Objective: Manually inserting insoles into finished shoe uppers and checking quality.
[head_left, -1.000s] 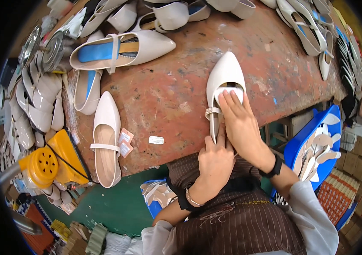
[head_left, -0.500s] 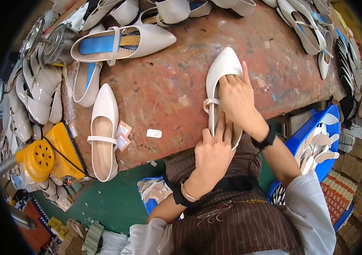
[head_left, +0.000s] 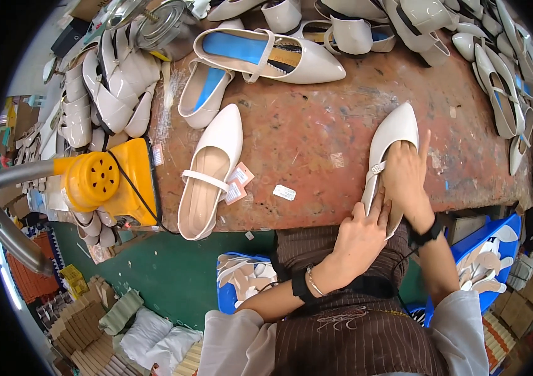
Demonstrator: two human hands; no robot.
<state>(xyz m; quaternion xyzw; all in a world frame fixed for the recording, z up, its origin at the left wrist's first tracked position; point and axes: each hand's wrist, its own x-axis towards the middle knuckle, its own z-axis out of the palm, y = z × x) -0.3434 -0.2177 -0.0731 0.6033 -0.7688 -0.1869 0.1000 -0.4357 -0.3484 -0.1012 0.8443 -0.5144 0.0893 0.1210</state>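
Observation:
A pale beige pointed flat shoe (head_left: 393, 135) lies at the near edge of the worktable, toe pointing away from me. My right hand (head_left: 405, 178) has several fingers inside its opening toward the toe, with one finger stretched outside the shoe's right edge. Against the rear part of the same shoe, the fingers of my left hand (head_left: 362, 241) press at the opening; their tips are partly hidden. A small ornament (head_left: 377, 167) shows on the strap. Further left lies another beige strapped shoe (head_left: 211, 166), beside peach-coloured tags (head_left: 237, 183).
Strapped shoes with blue inside (head_left: 241, 49) lie at the back, near heaped beige shoes (head_left: 116, 88). A yellow machine part (head_left: 132, 178) stands left. A white sticker (head_left: 284, 192) sits on the table (head_left: 298, 138). Blue bins (head_left: 226, 294) hold insole-shaped pieces below the table edge.
My view has turned left, so the scene sits further right in the picture. Both hands remain at the same shoe, the right one's fingers still inside it.

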